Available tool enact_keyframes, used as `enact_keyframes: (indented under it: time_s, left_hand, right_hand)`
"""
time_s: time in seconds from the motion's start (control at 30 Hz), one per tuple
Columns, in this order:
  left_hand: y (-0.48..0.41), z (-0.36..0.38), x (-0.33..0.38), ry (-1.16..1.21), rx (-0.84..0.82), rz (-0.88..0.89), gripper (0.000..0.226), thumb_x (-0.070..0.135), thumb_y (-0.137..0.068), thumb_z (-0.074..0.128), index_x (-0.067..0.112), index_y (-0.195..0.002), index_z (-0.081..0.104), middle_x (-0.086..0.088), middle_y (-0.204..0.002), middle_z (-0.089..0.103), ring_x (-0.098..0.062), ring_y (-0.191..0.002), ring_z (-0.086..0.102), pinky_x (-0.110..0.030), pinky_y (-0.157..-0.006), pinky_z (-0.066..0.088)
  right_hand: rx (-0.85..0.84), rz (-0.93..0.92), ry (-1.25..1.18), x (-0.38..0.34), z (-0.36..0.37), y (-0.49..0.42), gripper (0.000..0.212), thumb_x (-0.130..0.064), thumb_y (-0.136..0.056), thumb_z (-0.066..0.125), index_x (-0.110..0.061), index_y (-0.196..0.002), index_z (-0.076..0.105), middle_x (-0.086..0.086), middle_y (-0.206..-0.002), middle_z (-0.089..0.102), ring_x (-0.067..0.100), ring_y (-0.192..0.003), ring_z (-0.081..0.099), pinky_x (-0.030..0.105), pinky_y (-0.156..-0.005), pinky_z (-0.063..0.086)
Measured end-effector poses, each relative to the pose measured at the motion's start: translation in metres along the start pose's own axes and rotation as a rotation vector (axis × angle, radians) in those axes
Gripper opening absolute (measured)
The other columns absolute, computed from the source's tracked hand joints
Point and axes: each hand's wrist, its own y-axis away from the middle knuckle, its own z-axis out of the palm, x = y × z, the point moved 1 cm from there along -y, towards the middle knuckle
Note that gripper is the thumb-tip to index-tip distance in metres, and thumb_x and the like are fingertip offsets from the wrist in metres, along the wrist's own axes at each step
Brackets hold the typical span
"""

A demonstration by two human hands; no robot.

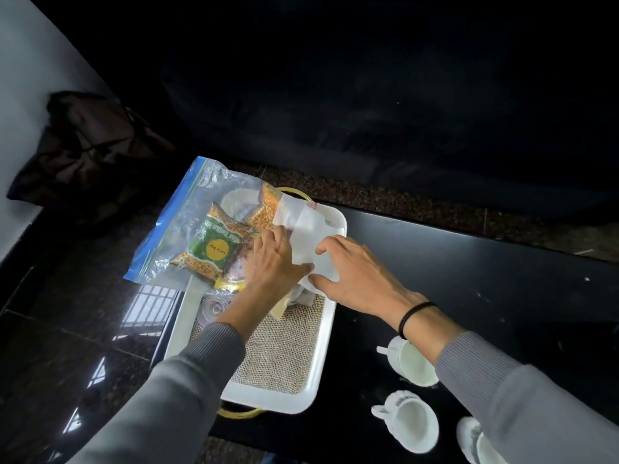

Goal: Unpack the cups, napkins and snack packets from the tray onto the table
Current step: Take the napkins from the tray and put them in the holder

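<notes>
Black tabletop (pixel 469 269) bears a white tray (pixel 321 360) at left; over its far end, left hand (pixel 273 259) and right hand (pixel 355 272) both pinch white napkins (pixel 306 222), fingers curled. Snack packets (pixel 214 246) lie bagged far-left; cups (pixel 413 423) stand near-right.

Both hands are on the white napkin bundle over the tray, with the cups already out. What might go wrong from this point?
1. The zip bag of snack packets overhangs the tray's left rim beyond the table edge; jostling it might tip it to the floor.
2. The three cups stand near the right forearm; drawing that arm back may knock one.
3. The napkin bundle looks loose, so sheets may slip out.
</notes>
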Motion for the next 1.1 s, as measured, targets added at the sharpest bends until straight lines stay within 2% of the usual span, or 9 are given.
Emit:
enact_keyframes:
  time_s: [0.2,0.4,0.53,0.67,0.73,0.8,0.87,0.97,1.1]
  left_hand:
    - [-0.012,0.007,-0.004,0.117,0.037,-0.086,0.069,0.049,-0.083,0.077,0.015,-0.131,0.042,-0.003,-0.109,0.053,-0.027,-0.111,0.054,-0.038,-0.088,0.046]
    - [-0.01,0.007,-0.003,0.289,0.032,-0.022,0.023,0.036,-0.095,0.065,0.017,-0.107,0.07,0.007,-0.069,0.059,-0.022,-0.07,0.063,-0.029,-0.058,0.046]
    - [-0.003,-0.007,-0.009,0.491,0.093,0.059,0.023,0.029,-0.091,0.067,0.006,-0.093,0.066,-0.007,-0.081,0.067,-0.023,-0.067,0.063,-0.03,-0.055,0.049]
    - [0.005,-0.033,-0.018,0.655,0.023,0.188,0.02,0.041,-0.08,0.063,0.022,-0.083,0.065,-0.005,-0.076,0.072,-0.026,-0.067,0.071,-0.036,-0.056,0.06]
    - [0.005,-0.045,-0.023,0.73,-0.096,0.235,0.035,0.047,-0.077,0.061,0.018,-0.094,0.07,-0.01,-0.081,0.075,-0.029,-0.071,0.074,-0.047,-0.059,0.062]
    - [0.002,-0.053,-0.028,0.749,-0.208,0.285,0.038,0.048,-0.075,0.062,0.019,-0.099,0.071,-0.006,-0.085,0.076,-0.02,-0.069,0.074,-0.036,-0.054,0.061]
    - [-0.002,-0.059,-0.029,0.787,-0.307,0.313,0.028,0.038,-0.079,0.065,0.021,-0.1,0.072,-0.003,-0.09,0.076,-0.01,-0.07,0.072,-0.022,-0.054,0.055]
    - [-0.012,-0.062,-0.031,0.933,-0.417,0.273,0.02,0.022,-0.085,0.068,0.012,-0.102,0.07,-0.01,-0.096,0.074,-0.01,-0.074,0.072,-0.019,-0.059,0.054]
    - [-0.019,-0.054,-0.028,1.116,-0.339,0.069,0.035,0.04,-0.088,0.073,0.006,-0.091,0.067,0.0,-0.077,0.073,-0.012,-0.069,0.07,-0.019,-0.057,0.054]
  right_hand:
    - [-0.027,0.067,-0.063,0.001,0.011,-0.005,0.042,-0.042,-0.096,0.064,-0.02,-0.131,0.054,-0.001,-0.139,0.056,0.026,-0.126,0.053,0.039,-0.097,0.05]
    - [0.041,0.116,-0.156,0.007,0.017,-0.006,0.03,-0.035,-0.096,0.066,-0.022,-0.122,0.06,-0.003,-0.129,0.062,0.018,-0.121,0.058,0.037,-0.093,0.054]
    - [0.141,0.156,-0.204,0.012,0.016,-0.008,0.03,-0.04,-0.095,0.069,-0.022,-0.117,0.063,-0.006,-0.12,0.065,0.014,-0.112,0.061,0.035,-0.09,0.055]
    - [0.25,0.171,-0.27,0.016,0.006,-0.017,0.059,-0.04,-0.085,0.081,-0.028,-0.134,0.052,-0.013,-0.127,0.055,0.003,-0.107,0.05,0.024,-0.084,0.045]
    - [0.185,0.199,-0.406,0.015,-0.002,-0.021,0.086,-0.037,-0.074,0.09,-0.034,-0.145,0.042,-0.022,-0.13,0.046,0.001,-0.115,0.046,0.019,-0.088,0.041]
    - [0.057,0.215,-0.632,0.014,-0.009,-0.025,0.097,-0.029,-0.067,0.097,-0.037,-0.146,0.042,-0.024,-0.141,0.051,0.002,-0.127,0.05,0.027,-0.102,0.047]
    - [-0.057,0.213,-0.837,0.016,-0.012,-0.026,0.088,-0.02,-0.065,0.098,-0.035,-0.139,0.053,-0.016,-0.136,0.064,0.006,-0.126,0.058,0.033,-0.106,0.051]
    - [-0.178,0.222,-1.049,0.02,-0.012,-0.022,0.061,-0.017,-0.072,0.093,-0.023,-0.127,0.068,-0.001,-0.12,0.077,0.018,-0.115,0.071,0.03,-0.095,0.059]
    - [-0.011,0.321,-1.169,0.027,-0.007,-0.013,0.04,-0.031,-0.077,0.087,-0.014,-0.112,0.077,0.004,-0.109,0.081,0.021,-0.104,0.076,0.028,-0.086,0.06]
